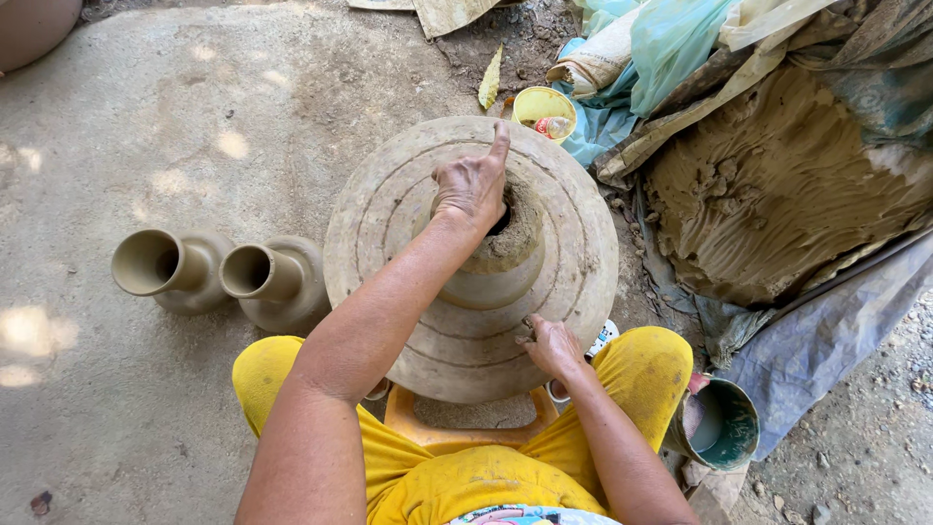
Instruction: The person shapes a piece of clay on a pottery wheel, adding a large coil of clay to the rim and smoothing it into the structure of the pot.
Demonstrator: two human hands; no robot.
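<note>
- At the centre of the potter's wheel (389, 209), the left hand (473, 185) is resting on the rim of the clay pot (505, 255), its grip loosely curled with the forefinger pointing away and the other fingers dipping into the pot's mouth.
- Nearer the body from that grip, the right hand (551, 347) is touching the near edge of the wheel, its grip narrow, fingers bent on the disc; whether it is pinching anything, I cannot tell.
- Under both hands, the pot is standing upright in the middle of the ringed disc.
- Below the wheel's near edge, an orange stool (437, 428) is showing between yellow-clad knees.
- Left of the grip, two finished clay vases (224, 277) are sitting on the concrete floor (117, 117), just beside the wheel and touching each other.
- Beyond the forefinger, a yellow bowl (542, 107) is lying on the ground.
- Right of the grip, a heap of wet clay (777, 185) is lying on plastic sheeting (826, 331).
- Beside the right knee, a green bucket (724, 428) is standing.
</note>
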